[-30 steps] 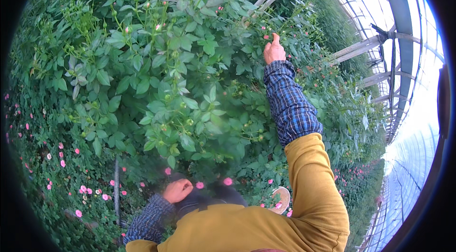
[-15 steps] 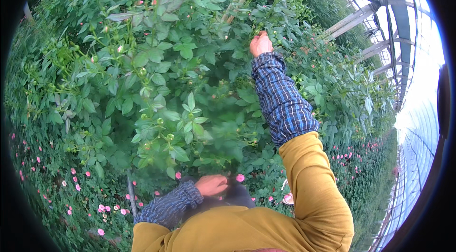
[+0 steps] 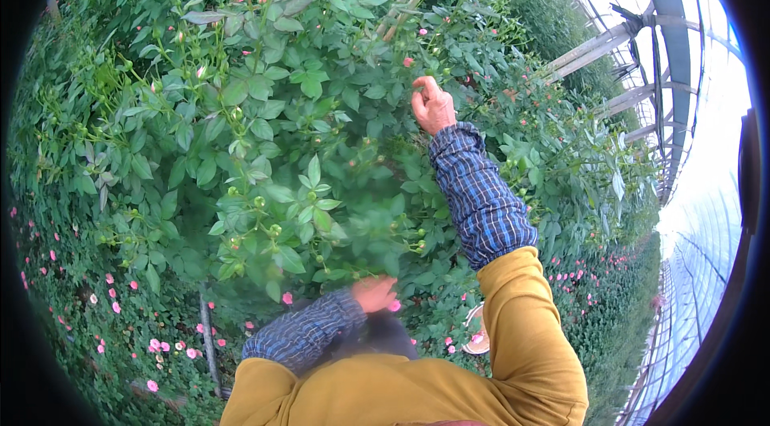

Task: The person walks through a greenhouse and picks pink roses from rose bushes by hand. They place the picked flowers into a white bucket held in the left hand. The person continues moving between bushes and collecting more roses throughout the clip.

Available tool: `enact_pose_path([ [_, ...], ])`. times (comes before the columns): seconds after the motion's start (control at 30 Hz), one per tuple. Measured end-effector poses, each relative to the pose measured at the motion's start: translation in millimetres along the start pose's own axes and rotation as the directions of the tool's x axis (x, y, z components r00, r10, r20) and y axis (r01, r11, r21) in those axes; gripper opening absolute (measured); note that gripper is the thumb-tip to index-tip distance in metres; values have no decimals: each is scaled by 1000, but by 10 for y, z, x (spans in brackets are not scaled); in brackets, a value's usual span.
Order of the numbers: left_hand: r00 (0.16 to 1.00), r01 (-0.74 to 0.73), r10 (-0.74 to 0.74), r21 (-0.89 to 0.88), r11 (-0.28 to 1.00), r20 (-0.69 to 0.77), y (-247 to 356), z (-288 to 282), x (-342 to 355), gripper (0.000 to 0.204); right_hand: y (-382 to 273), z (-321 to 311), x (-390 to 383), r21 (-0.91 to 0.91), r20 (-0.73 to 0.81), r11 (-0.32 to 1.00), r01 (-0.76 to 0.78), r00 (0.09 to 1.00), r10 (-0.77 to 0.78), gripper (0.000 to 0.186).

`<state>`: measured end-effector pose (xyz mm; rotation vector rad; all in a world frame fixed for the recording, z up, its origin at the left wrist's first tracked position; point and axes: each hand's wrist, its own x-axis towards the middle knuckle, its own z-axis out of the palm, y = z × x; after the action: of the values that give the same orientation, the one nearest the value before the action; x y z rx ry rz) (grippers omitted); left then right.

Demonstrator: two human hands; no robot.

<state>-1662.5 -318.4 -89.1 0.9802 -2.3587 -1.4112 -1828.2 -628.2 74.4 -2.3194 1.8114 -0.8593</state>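
Observation:
My right hand [image 3: 433, 105] is among the upper leaves of a rose bush [image 3: 257, 89], just below a small pink bud [image 3: 408, 62]. Its fingers are curled; whatever they may hold is too small to make out. My left hand [image 3: 373, 294] is low by my waist, at the lower foliage, its fingertips blurred and partly behind leaves. Both sleeves are blue plaid below mustard-yellow upper arms.
Pink flowers [image 3: 160, 345] dot the low plants at left and right. A round pale container [image 3: 475, 331] sits below my right arm. A pipe [image 3: 207, 330] stands at lower left. Wooden posts [image 3: 585, 49] and the curved greenhouse frame [image 3: 674, 57] rise at the right.
My right hand has come down and left from the high stems, dipping lower over the last half second. My left hand has moved right and up into the lower leaves.

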Motion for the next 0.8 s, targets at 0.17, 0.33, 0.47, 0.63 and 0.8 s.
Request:
enact_pose_path([
  [0.17, 936, -10, -99, -308, 951, -338, 5, -80, 400, 31, -25, 109, 72, -173, -91, 981, -93, 993, 78, 38],
  [0.33, 837, 39, -294, -485, 874, -461, -107, -291, 458, 38, -151, 39, 333, -261, -43, 869, -420, 905, 424, 39],
  [0.47, 604, -77, -338, -475, 877, -722, -353, -551, 347, 59, -147, -11, 384, -202, -125, 877, -437, 899, 419, 34],
  [0.63, 607, -37, -464, -606, 794, -645, -595, -716, 54, 77, 112, 76, 427, -64, -220, 977, -204, 958, 186, 38],
  [0.8, 632, -116, -451, -652, 749, -631, -554, -697, -130, 74, 257, 168, 604, -108, -90, 983, -145, 987, 136, 35],
])
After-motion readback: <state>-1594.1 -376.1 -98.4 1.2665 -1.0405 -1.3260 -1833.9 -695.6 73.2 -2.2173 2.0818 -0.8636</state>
